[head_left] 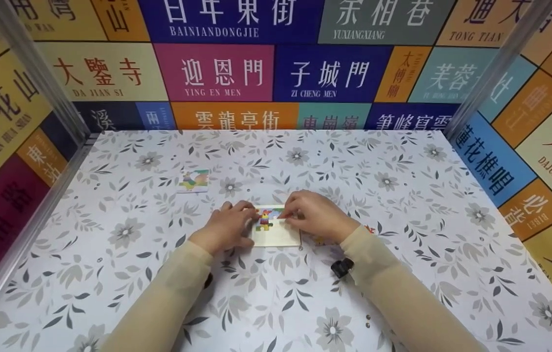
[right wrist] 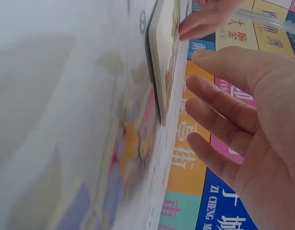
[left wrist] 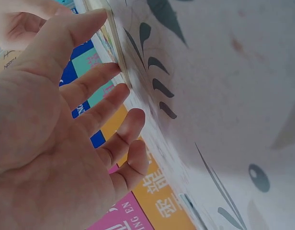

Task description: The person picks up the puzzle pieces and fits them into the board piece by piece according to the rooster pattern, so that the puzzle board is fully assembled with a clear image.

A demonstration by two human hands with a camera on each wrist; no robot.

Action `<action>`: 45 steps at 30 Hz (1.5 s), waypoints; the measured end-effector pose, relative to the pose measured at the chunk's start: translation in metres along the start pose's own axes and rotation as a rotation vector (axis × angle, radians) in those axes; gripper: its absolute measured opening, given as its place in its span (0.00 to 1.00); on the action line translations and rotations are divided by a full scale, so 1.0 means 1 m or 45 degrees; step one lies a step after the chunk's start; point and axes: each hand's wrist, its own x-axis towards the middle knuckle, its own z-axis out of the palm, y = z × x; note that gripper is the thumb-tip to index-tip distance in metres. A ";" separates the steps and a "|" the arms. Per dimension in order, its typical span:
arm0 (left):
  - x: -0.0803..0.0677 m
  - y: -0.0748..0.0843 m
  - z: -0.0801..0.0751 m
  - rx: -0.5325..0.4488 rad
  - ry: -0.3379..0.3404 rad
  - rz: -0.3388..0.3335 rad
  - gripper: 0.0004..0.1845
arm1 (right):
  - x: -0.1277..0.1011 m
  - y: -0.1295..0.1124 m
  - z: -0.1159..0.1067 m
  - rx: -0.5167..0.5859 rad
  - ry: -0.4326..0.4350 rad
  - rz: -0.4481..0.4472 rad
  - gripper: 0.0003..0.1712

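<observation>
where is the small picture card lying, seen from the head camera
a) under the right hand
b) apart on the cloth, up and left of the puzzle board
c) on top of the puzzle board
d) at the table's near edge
b: the picture card lies alone on the flowered cloth, beyond and left of the puzzle board that both hands touch.

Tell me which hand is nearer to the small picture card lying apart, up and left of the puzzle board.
Left. The left hand rests at the puzzle board's left edge, just below and right of the card. The right hand is at the board's right side, farther away.
</observation>
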 end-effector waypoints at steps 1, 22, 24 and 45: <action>0.000 0.000 0.000 -0.003 -0.001 0.000 0.32 | -0.002 0.002 -0.001 0.003 0.007 0.004 0.08; 0.000 0.000 0.000 -0.045 0.026 -0.001 0.33 | -0.036 0.024 -0.018 -0.009 0.064 0.068 0.07; 0.000 0.000 0.000 -0.049 0.025 -0.005 0.33 | -0.039 0.026 -0.019 -0.011 0.072 0.064 0.07; -0.002 0.002 0.000 -0.032 0.008 -0.005 0.32 | -0.059 0.045 -0.023 0.002 0.115 0.116 0.06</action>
